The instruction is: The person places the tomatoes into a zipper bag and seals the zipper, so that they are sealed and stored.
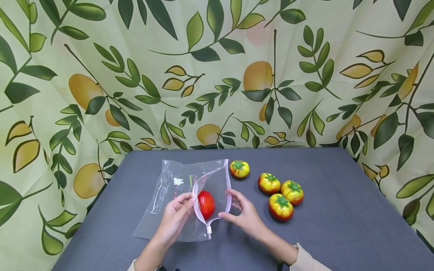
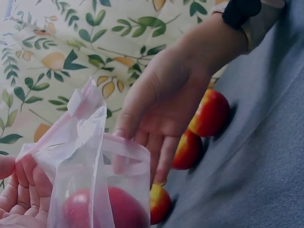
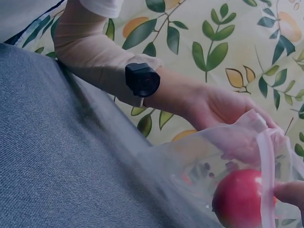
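Note:
A clear zip bag (image 1: 179,222) with a pale pink zip rim lies between my hands, its mouth spread apart. Inside, near the mouth, is a round red tomato (image 1: 206,205), seen through the film in the right wrist view as well. My left hand (image 1: 174,214) pinches the left side of the rim between thumb and fingers. On the opposite side, my right hand (image 1: 245,214) holds the rim, thumb and fingers spread apart along it. A white slider (image 1: 208,229) sits at the rim's near end. Folds of film partly cover the fingers in both wrist views.
Right of the bag stand several yellow-and-red tomatoes with green tops: one by the bag's far corner (image 1: 239,169), others grouped farther right (image 1: 280,207). A grey cloth (image 1: 339,226) covers the table. Behind it hangs a leaf-patterned curtain (image 1: 217,94).

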Motion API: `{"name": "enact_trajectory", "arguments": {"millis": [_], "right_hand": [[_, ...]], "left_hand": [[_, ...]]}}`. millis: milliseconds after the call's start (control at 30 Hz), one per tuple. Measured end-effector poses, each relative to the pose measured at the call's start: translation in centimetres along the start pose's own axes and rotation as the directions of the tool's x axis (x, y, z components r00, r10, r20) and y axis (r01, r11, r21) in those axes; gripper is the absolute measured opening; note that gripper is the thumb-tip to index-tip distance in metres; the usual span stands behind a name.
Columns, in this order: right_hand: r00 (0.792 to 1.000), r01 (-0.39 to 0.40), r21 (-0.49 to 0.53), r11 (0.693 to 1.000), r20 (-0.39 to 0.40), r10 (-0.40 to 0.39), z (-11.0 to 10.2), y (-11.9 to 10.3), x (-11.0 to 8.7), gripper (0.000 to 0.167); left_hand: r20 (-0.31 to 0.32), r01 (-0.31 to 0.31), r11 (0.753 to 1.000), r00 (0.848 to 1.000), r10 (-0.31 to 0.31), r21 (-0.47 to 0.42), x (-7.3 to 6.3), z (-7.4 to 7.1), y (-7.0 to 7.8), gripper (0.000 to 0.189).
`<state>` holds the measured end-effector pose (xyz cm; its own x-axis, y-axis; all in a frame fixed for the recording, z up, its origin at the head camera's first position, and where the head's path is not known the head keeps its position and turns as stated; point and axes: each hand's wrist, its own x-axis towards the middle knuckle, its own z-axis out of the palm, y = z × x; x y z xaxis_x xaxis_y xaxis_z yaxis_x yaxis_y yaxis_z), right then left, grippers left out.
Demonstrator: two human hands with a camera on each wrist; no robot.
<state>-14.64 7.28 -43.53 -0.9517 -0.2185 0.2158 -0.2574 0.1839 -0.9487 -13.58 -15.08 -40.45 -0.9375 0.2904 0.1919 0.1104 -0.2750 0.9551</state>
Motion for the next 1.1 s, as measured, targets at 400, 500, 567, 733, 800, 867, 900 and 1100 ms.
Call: {"name": "enact_trajectory", "arguments": {"millis": [400, 500, 567, 733, 800, 867, 900, 1100], "right_hand": [[1.000, 0.024, 0.021, 0.999, -0.015, -0.024, 0.0, 0.1, 0.1, 0.056], [0.998, 0.053, 0.011, 0.999, -0.024, -0.053, -0.2, 0.1, 0.0, 0.051], [0.997, 0.072, 0.010, 0.997, -0.031, -0.071, -0.4, 0.1, 0.0, 0.048], [0.995, 0.098, -0.012, 0.995, -0.028, -0.098, -1.3, 0.1, 0.0, 0.046], [0.995, 0.093, -0.021, 0.995, -0.028, -0.094, -1.7, 0.1, -0.1, 0.045], [0.996, 0.082, -0.029, 0.996, -0.031, -0.083, -2.1, 0.1, -0.2, 0.044], [0.996, 0.077, -0.035, 0.996, -0.034, -0.078, -2.3, 0.2, -0.3, 0.044], [0.991, 0.105, -0.106, 0.989, -0.073, -0.113, -3.3, 0.6, -0.7, 0.039]], "left_hand": [[-0.070, -0.149, 0.988, 0.987, 0.147, -0.031, -0.1, -0.5, 1.1, 0.029], [-0.050, -0.129, 0.991, 0.991, 0.128, -0.022, -0.1, -0.3, 0.9, 0.027], [-0.045, -0.114, 0.993, 0.993, 0.113, -0.017, 0.0, -0.2, 0.8, 0.025], [-0.074, -0.086, 0.996, 0.994, 0.086, 0.004, 0.1, -0.1, 0.5, 0.024], [-0.081, -0.079, 0.997, 0.994, 0.080, 0.012, 0.1, -0.1, 0.4, 0.024], [-0.081, -0.075, 0.997, 0.994, 0.076, 0.012, 0.1, -0.2, 0.3, 0.024], [-0.080, -0.074, 0.997, 0.994, 0.075, 0.011, 0.2, -0.2, 0.2, 0.024], [-0.087, -0.066, 0.998, 0.994, 0.066, 0.005, 0.3, -0.2, 0.1, 0.025]]}}
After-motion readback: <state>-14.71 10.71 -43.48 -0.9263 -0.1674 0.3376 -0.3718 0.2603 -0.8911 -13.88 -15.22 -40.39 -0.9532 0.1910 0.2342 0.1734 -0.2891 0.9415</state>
